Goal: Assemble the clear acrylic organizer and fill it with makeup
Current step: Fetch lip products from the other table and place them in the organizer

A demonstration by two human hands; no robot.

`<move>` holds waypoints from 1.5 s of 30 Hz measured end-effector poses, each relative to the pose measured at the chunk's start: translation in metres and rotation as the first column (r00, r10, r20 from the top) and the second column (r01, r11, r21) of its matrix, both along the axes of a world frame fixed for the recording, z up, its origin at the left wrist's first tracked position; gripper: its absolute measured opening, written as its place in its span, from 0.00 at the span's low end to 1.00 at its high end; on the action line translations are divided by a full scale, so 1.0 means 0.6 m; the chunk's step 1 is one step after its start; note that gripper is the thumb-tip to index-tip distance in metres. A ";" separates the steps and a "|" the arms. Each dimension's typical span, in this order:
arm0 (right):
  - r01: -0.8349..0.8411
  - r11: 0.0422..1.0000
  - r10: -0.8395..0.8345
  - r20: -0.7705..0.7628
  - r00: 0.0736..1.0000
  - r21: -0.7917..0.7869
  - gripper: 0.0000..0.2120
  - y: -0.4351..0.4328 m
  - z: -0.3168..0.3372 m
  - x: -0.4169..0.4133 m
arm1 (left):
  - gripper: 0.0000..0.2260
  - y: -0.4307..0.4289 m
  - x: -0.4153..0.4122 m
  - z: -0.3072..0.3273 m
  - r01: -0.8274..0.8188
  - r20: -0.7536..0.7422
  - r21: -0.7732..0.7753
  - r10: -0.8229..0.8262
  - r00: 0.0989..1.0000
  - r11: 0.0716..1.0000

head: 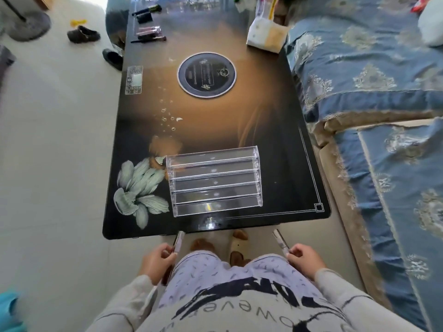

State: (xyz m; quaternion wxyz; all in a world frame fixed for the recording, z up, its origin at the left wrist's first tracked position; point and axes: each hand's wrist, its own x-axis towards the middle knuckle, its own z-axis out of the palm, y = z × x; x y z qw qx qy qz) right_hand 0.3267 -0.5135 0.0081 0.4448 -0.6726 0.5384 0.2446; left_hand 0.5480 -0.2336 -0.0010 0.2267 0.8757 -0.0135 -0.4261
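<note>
Both hands' fingers clenched round makeup tubes [178,242], short of table edge [167,232], organizer [214,182] beyond.

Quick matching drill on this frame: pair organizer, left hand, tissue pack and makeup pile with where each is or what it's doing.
1. organizer
2. left hand
3. tissue pack
4. makeup pile

A. far left corner of table
B. far right edge of table
C. near end of table, tiers empty
D. below table edge, holding a slim tube

Pairs: 1-C, 2-D, 3-B, 4-A
</note>
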 end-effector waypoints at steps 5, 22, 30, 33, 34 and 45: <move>0.008 1.000 -0.009 0.066 0.998 0.016 0.12 -0.031 0.003 0.023 | 0.13 -0.048 0.014 0.022 -0.052 0.051 -0.119 0.058 0.997 0.992; 0.109 0.994 -0.090 0.546 0.833 -0.002 0.10 -0.117 0.118 0.347 | 0.05 -0.225 0.250 0.127 -0.053 0.173 -0.427 0.139 0.975 0.903; 0.010 0.996 0.043 0.563 0.825 -0.091 0.09 -0.142 0.115 0.431 | 0.08 -0.274 0.303 0.111 0.045 0.241 -0.425 0.064 0.968 0.904; -0.048 0.986 0.125 0.510 0.851 -0.162 0.13 -0.146 0.110 0.445 | 0.08 -0.282 0.312 0.100 0.085 0.232 -0.400 0.011 0.973 0.913; -0.079 0.982 0.154 0.494 0.856 -0.170 0.12 -0.147 0.108 0.448 | 0.08 -0.283 0.314 0.097 0.095 0.227 -0.388 -0.004 0.974 0.917; -0.249 0.940 0.326 0.400 0.857 -0.232 0.08 -0.145 0.082 0.448 | 0.12 -0.283 0.322 0.080 0.185 0.207 -0.334 -0.120 0.971 0.924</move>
